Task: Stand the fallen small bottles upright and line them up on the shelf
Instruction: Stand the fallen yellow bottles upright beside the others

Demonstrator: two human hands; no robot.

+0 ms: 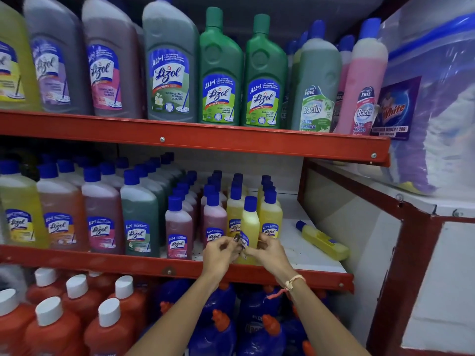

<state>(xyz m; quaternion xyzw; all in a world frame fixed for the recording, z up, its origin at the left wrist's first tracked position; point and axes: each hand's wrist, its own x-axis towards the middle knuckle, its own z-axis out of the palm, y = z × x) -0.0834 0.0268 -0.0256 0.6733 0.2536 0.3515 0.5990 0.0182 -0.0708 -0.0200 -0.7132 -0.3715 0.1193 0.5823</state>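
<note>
Both hands, left hand [221, 250] and right hand [267, 249], grip an upright yellow bottle [249, 222] at the middle shelf [102, 260] edge, while another yellow bottle [322, 240] lies fallen nearby.

Yellow fallen bottle [322, 240], blue cap; red shelf [180, 268].

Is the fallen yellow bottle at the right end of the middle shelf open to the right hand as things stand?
Probably yes. The fallen yellow bottle lies alone on bare shelf, nothing between it and the right hand. That hand is busy, though: with the left hand, it holds the upright yellow bottle.
</note>
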